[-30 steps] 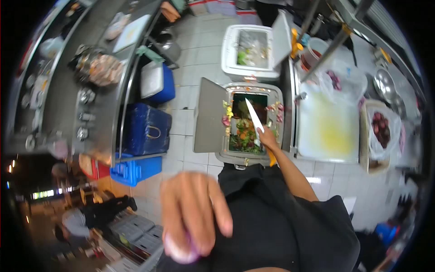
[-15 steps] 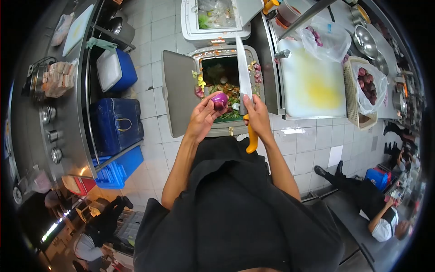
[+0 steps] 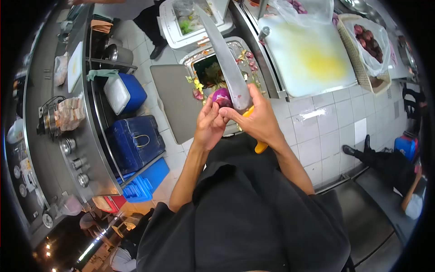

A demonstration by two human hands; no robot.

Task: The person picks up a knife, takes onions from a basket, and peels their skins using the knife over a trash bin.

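Between the fingers of my left hand [image 3: 210, 123] is a shiny purple red onion [image 3: 222, 97], gripped from below and the side. My right hand [image 3: 259, 115] is closed round a large kitchen knife [image 3: 225, 61] with a yellow handle, its broad blade pointing up and away from me. The blade's lower part lies against or very near the onion's right side, and my right thumb reaches to the onion. Both hands are above the near edge of an open waste bin [image 3: 190, 61] with vegetable scraps inside and peelings on its rim.
Right of the bin, a counter bears a yellow-stained white cutting board [image 3: 306, 59] and a basket [image 3: 355, 54] with a bag of red onions [image 3: 369, 43]. Another bin [image 3: 170, 20] stands beyond. Blue containers [image 3: 136, 140] sit under the left counter. Other people's legs [image 3: 152, 29] show nearby.
My right hand has brought the knife left against or close to the onion, tilting the blade leftward. The view has turned, and a person's legs now show beside the far bin.
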